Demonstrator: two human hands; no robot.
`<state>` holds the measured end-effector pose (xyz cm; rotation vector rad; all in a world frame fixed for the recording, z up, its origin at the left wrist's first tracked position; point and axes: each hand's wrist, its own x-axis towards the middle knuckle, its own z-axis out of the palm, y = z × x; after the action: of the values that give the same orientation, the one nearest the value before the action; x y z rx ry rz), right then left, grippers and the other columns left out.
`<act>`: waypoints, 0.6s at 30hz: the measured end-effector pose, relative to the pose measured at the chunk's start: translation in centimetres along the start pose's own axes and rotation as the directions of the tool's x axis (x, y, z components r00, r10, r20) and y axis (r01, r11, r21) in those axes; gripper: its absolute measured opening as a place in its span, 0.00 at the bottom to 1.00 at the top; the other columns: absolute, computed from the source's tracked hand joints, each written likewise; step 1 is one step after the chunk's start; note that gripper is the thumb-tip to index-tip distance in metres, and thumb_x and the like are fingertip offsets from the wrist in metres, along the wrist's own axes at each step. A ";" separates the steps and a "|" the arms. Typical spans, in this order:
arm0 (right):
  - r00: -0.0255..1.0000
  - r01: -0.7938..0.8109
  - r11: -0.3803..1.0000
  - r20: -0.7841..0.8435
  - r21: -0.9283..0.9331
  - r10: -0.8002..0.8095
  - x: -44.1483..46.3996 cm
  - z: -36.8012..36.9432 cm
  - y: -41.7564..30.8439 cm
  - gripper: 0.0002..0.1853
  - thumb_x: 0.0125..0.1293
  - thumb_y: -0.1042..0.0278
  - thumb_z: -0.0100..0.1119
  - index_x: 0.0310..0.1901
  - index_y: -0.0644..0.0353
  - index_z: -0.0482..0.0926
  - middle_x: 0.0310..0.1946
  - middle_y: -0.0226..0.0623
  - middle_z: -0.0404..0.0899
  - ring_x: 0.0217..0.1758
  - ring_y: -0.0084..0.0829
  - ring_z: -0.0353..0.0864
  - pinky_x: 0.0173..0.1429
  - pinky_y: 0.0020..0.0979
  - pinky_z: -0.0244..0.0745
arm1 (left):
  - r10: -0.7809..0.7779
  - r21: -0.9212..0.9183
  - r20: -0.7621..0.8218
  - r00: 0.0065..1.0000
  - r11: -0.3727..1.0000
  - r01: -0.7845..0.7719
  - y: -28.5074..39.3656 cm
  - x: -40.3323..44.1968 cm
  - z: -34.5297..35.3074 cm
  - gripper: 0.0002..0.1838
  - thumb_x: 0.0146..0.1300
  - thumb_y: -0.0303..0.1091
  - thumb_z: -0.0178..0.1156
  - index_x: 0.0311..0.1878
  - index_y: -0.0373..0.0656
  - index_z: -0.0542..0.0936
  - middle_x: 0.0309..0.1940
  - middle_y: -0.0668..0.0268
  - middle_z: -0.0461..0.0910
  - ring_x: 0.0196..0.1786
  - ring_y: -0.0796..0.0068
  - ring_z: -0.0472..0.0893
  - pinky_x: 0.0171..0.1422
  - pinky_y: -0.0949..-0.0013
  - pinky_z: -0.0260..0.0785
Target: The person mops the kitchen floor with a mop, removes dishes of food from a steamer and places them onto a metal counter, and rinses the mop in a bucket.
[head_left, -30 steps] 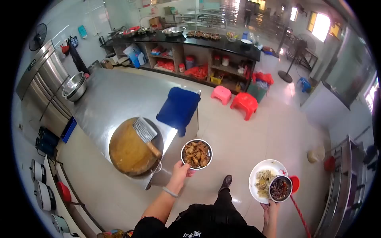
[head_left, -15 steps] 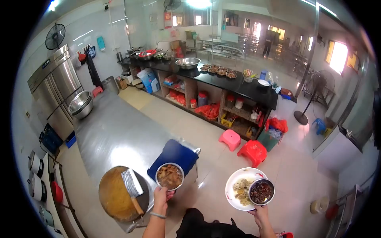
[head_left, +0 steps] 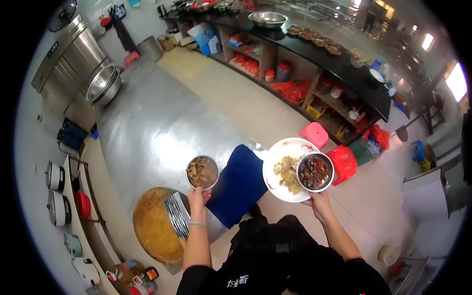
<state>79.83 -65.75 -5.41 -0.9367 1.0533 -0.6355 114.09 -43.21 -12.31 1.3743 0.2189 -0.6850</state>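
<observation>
My left hand (head_left: 199,198) grips the near rim of a small metal bowl (head_left: 213,169) with brown cooked pieces in it, held over the steel table. My right hand (head_left: 318,201) holds a white plate (head_left: 269,172) by its near edge, beyond the table's corner. Pale food pieces (head_left: 287,175) lie on this plate, beside a metal bowl (head_left: 314,188) of dark red sauce or chillies. Between my hands a dark blue cloth (head_left: 241,187) hangs over the table edge. Left of my left hand, a cleaver (head_left: 177,215) lies on a round wooden chopping board (head_left: 151,231).
The steel table (head_left: 147,113) carries stacked metal basins (head_left: 104,86) at its far end. A black counter (head_left: 339,61) runs along the far side, with several filled bowls. Pink (head_left: 314,135) and red stools (head_left: 342,164) stand beyond the plate. Oil bottles (head_left: 127,270) are at lower left.
My left hand has moved the small bowl left, from over the cloth to over the bare table. The view has tilted down and turned. Both hands keep their holds.
</observation>
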 end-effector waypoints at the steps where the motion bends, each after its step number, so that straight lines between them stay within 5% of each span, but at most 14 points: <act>1: 0.999 -0.008 1.000 0.040 -0.017 0.008 1.6 1.7 0.0 0.18 0.65 0.79 0.49 0.57 0.70 0.68 0.51 0.48 0.76 0.46 0.41 0.83 0.40 0.38 0.87 | 0.018 -0.024 -0.007 1.000 1.000 -0.018 0.6 1.2 0.0 0.10 0.61 0.27 0.49 0.44 0.35 0.72 0.27 0.61 0.80 0.26 0.75 0.82 0.25 0.77 0.74; 9: 0.938 -0.115 0.980 0.307 -0.164 0.162 12.1 14.9 -0.4 0.17 0.65 0.78 0.49 0.56 0.67 0.69 0.50 0.47 0.77 0.44 0.38 0.83 0.39 0.36 0.86 | 0.023 -0.132 -0.202 0.979 0.990 -0.051 2.2 8.1 -1.5 0.12 0.60 0.28 0.50 0.47 0.37 0.73 0.35 0.58 0.80 0.32 0.69 0.83 0.27 0.74 0.73; 18: 0.844 -0.270 0.944 0.426 -0.189 0.327 20.2 28.5 4.5 0.17 0.64 0.80 0.49 0.55 0.66 0.71 0.49 0.44 0.78 0.45 0.37 0.83 0.39 0.35 0.86 | -0.041 -0.206 -0.352 0.935 0.978 -0.035 5.2 13.5 -3.4 0.11 0.66 0.28 0.47 0.49 0.37 0.70 0.37 0.60 0.79 0.33 0.73 0.83 0.28 0.77 0.74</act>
<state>113.92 -70.52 -12.83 -0.9418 0.7959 -0.0777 128.51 -44.05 -15.83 1.2853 0.5662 -0.3971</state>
